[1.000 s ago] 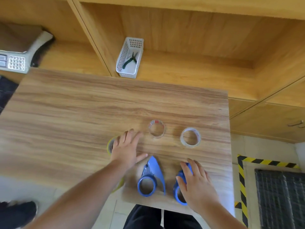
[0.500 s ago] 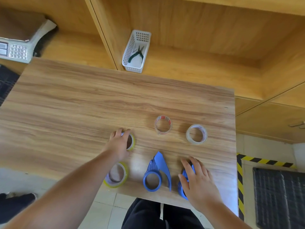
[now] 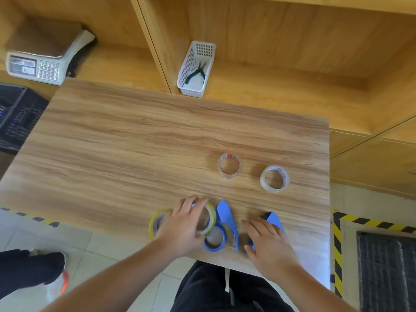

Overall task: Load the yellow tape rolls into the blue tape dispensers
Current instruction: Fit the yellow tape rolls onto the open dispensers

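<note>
Right hand: your right hand [image 3: 269, 245] lies flat, fingers spread, over the right blue dispenser [image 3: 275, 220] at the near edge of the table [image 3: 135, 140]; the fingers drape over it rather than curl, so you cannot tell whether they grip it.
Right blue dispenser: only its pointed blue tip shows past your fingers, aimed away from you and a little left.
Left hand: your left hand [image 3: 182, 226] is closed around a yellow tape roll [image 3: 210, 216], fingers over its far rim.
Held yellow tape roll: it is tilted, its hole facing partly up, and it overlaps the ring end of the left blue dispenser [image 3: 221, 228].
Left blue dispenser: it lies between your hands, long axis running near to far, ring end toward you, pointed blade away.
Second yellow tape roll: the other yellow tape roll [image 3: 156, 222] sits at the table's near edge, just left of your left hand and partly hidden by it.
Clear rolls: beyond the dispensers, a clear roll with red print [image 3: 229, 165] stands beside a plain clear roll [image 3: 274, 178], the two apart; the red print is too small to read.
Basket: on the shelf past the table, a white basket [image 3: 195, 68] holds green-handled pliers [image 3: 195, 74].
Scale: far left, a weighing scale [image 3: 42, 57] shows a keypad; its markings cannot be read.
</note>
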A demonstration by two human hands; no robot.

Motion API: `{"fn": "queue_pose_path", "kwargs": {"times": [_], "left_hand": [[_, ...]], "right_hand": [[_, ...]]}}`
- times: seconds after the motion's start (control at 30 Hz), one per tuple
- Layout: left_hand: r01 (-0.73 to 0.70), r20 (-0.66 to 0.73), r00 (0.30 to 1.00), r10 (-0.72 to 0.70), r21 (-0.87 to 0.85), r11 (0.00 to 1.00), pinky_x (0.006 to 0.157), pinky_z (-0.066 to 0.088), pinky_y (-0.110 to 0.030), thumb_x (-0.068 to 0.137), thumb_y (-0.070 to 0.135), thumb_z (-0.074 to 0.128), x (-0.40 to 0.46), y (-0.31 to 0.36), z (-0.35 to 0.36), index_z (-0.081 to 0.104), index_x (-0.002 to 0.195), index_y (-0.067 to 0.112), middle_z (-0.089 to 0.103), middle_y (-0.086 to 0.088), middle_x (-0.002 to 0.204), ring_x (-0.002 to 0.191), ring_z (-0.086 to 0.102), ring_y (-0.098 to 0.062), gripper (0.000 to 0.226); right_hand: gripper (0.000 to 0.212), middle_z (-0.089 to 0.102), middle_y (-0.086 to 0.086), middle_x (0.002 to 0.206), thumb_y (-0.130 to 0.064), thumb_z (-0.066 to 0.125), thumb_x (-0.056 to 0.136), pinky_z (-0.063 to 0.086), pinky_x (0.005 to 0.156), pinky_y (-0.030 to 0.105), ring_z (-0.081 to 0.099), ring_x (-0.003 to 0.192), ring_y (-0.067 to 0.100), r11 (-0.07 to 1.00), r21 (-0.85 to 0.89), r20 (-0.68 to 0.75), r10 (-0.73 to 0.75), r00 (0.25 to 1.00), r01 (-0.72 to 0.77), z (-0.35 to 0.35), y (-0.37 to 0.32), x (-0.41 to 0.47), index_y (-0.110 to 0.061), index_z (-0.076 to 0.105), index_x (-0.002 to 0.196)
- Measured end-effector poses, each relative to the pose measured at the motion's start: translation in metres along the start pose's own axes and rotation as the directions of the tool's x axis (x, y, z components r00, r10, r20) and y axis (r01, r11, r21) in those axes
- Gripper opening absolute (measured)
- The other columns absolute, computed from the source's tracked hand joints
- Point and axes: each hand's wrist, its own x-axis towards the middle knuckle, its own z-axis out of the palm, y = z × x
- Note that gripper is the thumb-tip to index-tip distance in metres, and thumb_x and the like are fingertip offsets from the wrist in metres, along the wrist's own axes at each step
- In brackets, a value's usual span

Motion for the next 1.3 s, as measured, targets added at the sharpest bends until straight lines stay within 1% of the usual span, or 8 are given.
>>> {"fn": "queue_pose_path", "kwargs": {"times": [0.17, 0.37, 0.63, 0.83, 0.93, 1.07, 1.2, 1.3], "left_hand": [[-0.019, 0.003, 1.0, 0.019, -0.023, 1.0, 0.114, 0.04, -0.038, 0.071, 0.042, 0.068, -0.026, 0.02, 0.029, 0.023, 0.158, 0.026, 0.03, 0.007, 0.155, 0.143, 0.029, -0.019, 0.1], [-0.025, 0.038, 0.999, 0.025, 0.011, 1.0, 0.115, 0.039, -0.038, 0.074, 0.044, 0.069, -0.03, 0.03, 0.047, 0.02, 0.158, 0.025, 0.028, 0.005, 0.157, 0.145, 0.028, -0.021, 0.1], [0.057, 0.05, 0.997, -0.057, 0.02, 0.998, 0.114, 0.039, -0.033, 0.079, 0.042, 0.072, -0.019, 0.038, 0.062, 0.016, 0.16, 0.018, 0.026, 0.004, 0.161, 0.147, 0.025, -0.018, 0.101], [0.081, 0.072, 0.994, -0.084, 0.042, 0.996, 0.112, 0.039, -0.034, 0.081, 0.045, 0.073, -0.01, 0.039, 0.069, 0.017, 0.159, 0.018, 0.028, 0.003, 0.159, 0.146, 0.028, -0.018, 0.099], [0.062, 0.071, 0.995, -0.066, 0.063, 0.996, 0.113, 0.038, -0.035, 0.081, 0.047, 0.073, -0.008, 0.038, 0.071, 0.018, 0.158, 0.017, 0.028, 0.002, 0.159, 0.146, 0.029, -0.019, 0.1], [0.05, 0.059, 0.997, -0.052, 0.03, 0.998, 0.113, 0.04, -0.037, 0.078, 0.056, 0.072, -0.011, 0.032, 0.071, 0.019, 0.158, 0.019, 0.028, 0.003, 0.16, 0.146, 0.03, -0.019, 0.103], [0.062, -0.013, 0.998, -0.063, -0.041, 0.997, 0.111, 0.042, -0.037, 0.081, 0.068, 0.057, -0.019, 0.013, 0.059, 0.028, 0.155, 0.024, 0.035, 0.005, 0.156, 0.143, 0.035, -0.019, 0.091], [0.089, -0.045, 0.995, -0.088, 0.019, 0.996, 0.11, 0.041, -0.045, 0.078, 0.07, 0.056, -0.026, -0.018, 0.041, 0.033, 0.151, 0.028, 0.038, 0.002, 0.154, 0.139, 0.042, -0.025, 0.087]], "right_hand": [[0.059, 0.066, -0.009, 0.125, -0.04, 0.067, 0.08, 0.053, 0.099, 0.046, 0.063, 0.112, 0.022, 0.989, -0.061, -0.013, -0.139, 0.99, 0.138, 0.016, -0.003, 0.001, -0.027, 0.058, 0.136], [0.064, 0.064, -0.009, 0.132, -0.039, 0.069, 0.079, 0.049, 0.104, 0.051, 0.058, 0.124, 0.025, 0.979, -0.116, 0.035, -0.163, 0.986, 0.166, 0.024, -0.006, 0.003, -0.024, 0.055, 0.14], [0.064, 0.063, -0.009, 0.134, -0.035, 0.071, 0.08, 0.048, 0.104, 0.051, 0.055, 0.126, 0.023, 0.981, -0.105, 0.01, -0.162, 0.987, 0.162, 0.028, -0.007, 0.003, -0.024, 0.054, 0.14], [0.065, 0.05, -0.007, 0.15, -0.036, 0.06, 0.092, 0.034, 0.116, 0.052, 0.041, 0.142, 0.024, 0.98, -0.107, 0.018, -0.165, 0.986, 0.166, 0.03, -0.008, 0.004, -0.024, 0.039, 0.152], [0.065, 0.047, -0.007, 0.153, -0.035, 0.058, 0.094, 0.031, 0.118, 0.052, 0.037, 0.145, 0.025, 0.982, -0.103, 0.025, -0.159, 0.987, 0.161, 0.031, -0.009, 0.003, -0.024, 0.036, 0.154], [0.067, 0.05, -0.006, 0.151, -0.036, 0.06, 0.092, 0.035, 0.115, 0.053, 0.041, 0.143, 0.025, 0.979, -0.132, 0.031, -0.155, 0.987, 0.158, 0.033, -0.009, 0.003, -0.023, 0.037, 0.153], [0.069, 0.051, -0.002, 0.145, -0.034, 0.059, 0.09, 0.036, 0.115, 0.051, 0.043, 0.138, 0.027, 0.972, -0.165, 0.061, -0.162, 0.985, 0.17, 0.03, -0.013, 0.003, -0.021, 0.035, 0.153], [0.068, 0.058, -0.001, 0.134, -0.032, 0.067, 0.083, 0.046, 0.106, 0.049, 0.054, 0.126, 0.027, 0.971, -0.176, 0.038, -0.156, 0.987, 0.16, 0.022, -0.017, 0.001, -0.02, 0.045, 0.146]]}}
